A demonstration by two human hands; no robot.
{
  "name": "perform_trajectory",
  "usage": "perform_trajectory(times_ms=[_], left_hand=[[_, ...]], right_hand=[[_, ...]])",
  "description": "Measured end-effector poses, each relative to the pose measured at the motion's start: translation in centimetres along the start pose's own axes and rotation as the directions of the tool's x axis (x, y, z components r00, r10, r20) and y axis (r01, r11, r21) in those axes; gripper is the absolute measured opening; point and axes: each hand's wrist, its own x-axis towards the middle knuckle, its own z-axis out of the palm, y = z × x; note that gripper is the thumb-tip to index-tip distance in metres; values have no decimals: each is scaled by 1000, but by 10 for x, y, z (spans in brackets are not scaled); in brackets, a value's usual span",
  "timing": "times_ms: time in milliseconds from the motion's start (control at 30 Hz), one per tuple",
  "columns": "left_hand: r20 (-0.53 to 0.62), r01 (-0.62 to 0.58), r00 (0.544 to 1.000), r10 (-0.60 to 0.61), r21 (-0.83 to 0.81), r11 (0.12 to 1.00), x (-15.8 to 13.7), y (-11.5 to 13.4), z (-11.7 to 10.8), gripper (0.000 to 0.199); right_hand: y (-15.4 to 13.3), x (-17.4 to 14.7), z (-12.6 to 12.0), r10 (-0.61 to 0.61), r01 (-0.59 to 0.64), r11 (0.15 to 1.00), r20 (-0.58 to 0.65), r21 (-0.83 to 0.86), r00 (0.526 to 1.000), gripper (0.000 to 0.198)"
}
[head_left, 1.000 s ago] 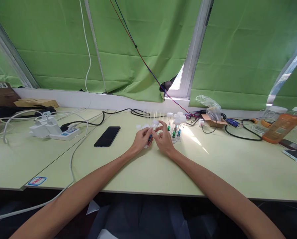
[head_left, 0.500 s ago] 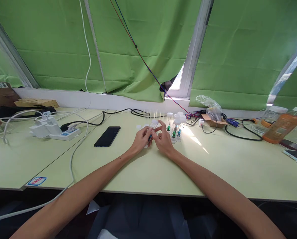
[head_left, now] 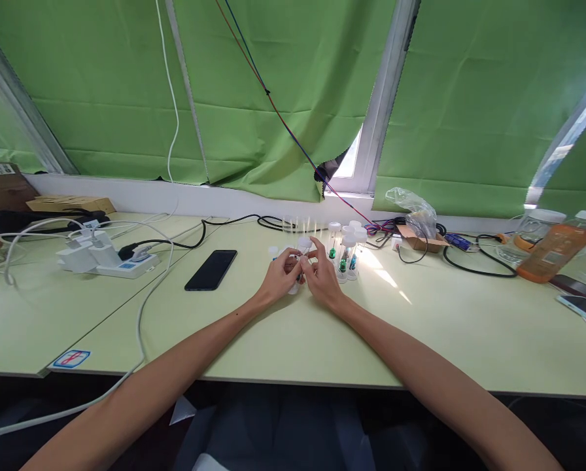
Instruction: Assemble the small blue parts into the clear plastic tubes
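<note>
Between my two hands is a clear capped tube [head_left: 303, 243], its white cap showing above the fingers and most of its body covered. My left hand [head_left: 279, 277] curls round it from the left. From the right, my right hand [head_left: 321, 280] has thumb and fingers closed on it, the index finger up near the cap. Something small and dark shows between the fingertips, too hidden to name. Just right of my right hand stand several clear tubes with white caps [head_left: 348, 240], green or blue pieces inside. Another white cap [head_left: 273, 250] peeks out behind my left hand.
Behind the hands stands a row of clear open tubes [head_left: 297, 224]. A black phone [head_left: 211, 269] lies left, beyond it a white power strip [head_left: 126, 265] with cables. To the right are a small cardboard box [head_left: 423, 242], an orange drink bottle [head_left: 551, 252] and another phone [head_left: 585, 306].
My left fingers have shifted and bent more around the tube. The tube's cap sits slightly lower between the hands. My right hand has barely moved.
</note>
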Motion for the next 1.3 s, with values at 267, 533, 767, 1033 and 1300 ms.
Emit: perform_trajectory(times_ms=[267, 533, 767, 1033, 1300], left_hand=[[-15, 3, 1000, -3, 5, 1000, -1, 2, 0, 42], [121, 38, 992, -21, -142, 989, 0, 4, 0, 42], [227, 61, 974, -8, -225, 972, -2, 11, 1, 37], [296, 152, 951, -87, -205, 967, -7, 11, 2, 43], [332, 217, 932, -145, -191, 957, -7, 11, 1, 47]], right_hand=[[-3, 0, -1, -11, 11, 999, -7, -39, 1000, 58], [-6, 2, -5, 13, -14, 998, -15, -61, 1000, 53], [-4, 6, -7, -9, -8, 989, -113, -147, 994, 48], [-9, 7, -12, 31, -42, 995, -123, -88, 992, 46], [-9, 9, -12, 24, -26, 1000, -127, -15, 992, 35]])
